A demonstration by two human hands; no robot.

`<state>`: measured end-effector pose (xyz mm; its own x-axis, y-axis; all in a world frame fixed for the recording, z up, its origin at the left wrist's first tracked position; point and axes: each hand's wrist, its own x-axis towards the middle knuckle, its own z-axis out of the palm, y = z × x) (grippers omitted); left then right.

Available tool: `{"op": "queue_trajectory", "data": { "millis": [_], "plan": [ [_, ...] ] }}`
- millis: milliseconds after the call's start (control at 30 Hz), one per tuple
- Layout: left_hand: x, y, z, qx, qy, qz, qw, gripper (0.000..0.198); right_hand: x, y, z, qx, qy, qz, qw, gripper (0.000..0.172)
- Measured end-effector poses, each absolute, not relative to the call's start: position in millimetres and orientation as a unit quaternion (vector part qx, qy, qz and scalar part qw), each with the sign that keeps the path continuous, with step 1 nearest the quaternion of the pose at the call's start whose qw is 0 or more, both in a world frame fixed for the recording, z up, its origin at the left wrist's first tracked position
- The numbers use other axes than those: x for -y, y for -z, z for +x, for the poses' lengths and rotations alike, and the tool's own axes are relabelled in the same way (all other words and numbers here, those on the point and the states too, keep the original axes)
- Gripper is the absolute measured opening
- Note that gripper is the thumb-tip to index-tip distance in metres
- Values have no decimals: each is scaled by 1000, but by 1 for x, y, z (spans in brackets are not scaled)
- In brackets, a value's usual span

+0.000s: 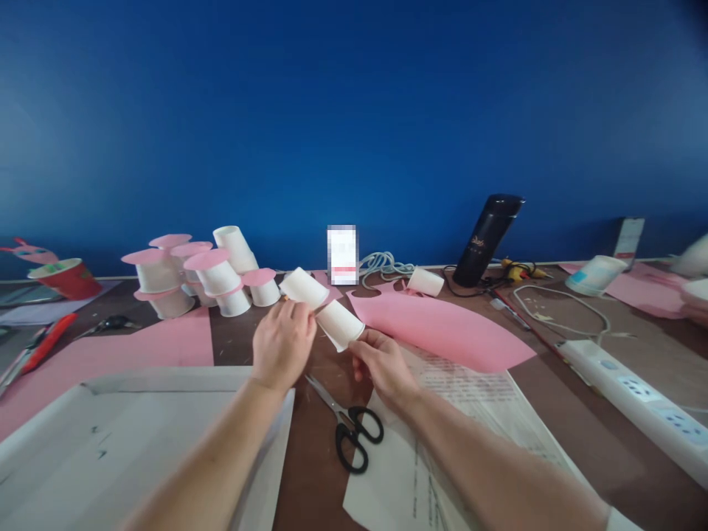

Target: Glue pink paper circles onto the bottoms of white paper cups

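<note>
My right hand [381,361] pinches the wide rim of a tilted white paper cup [338,324]. My left hand [285,339] is closed, its fingers curled at the near side of a second tilted white paper cup [305,287], and it meets the edge of the first cup. The fingertips of my left hand are partly hidden. Just below the hands lie black-handled scissors [349,435]. To the left, several upturned paper cups [158,276] are stacked with pink paper discs [206,259] on and between them.
Pink paper with cut-out curves [436,324] lies at centre right, over a printed sheet [476,398]. A black bottle [487,243] stands near the blue wall. At right is a power strip [636,398]; at left, a white sheet [166,442] and a red cup [66,279].
</note>
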<state>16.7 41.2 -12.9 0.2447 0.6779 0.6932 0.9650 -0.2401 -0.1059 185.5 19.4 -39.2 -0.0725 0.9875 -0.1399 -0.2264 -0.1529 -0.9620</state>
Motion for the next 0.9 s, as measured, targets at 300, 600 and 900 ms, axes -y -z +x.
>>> {"op": "queue_trajectory", "data": {
  "millis": [300, 600, 900],
  "plan": [
    [-50, 21, 8, 589, 245, -756, 148, 25, -20, 38, 191, 379, -670, -355, 531, 24],
    [-33, 7, 26, 531, 437, -690, -225, 54, -22, 45, 189, 396, -700, -337, 489, 29],
    [-65, -66, -12, 654, 476, -588, -34, 64, -13, 38, 190, 542, -621, -407, 394, 34]
  ]
}}
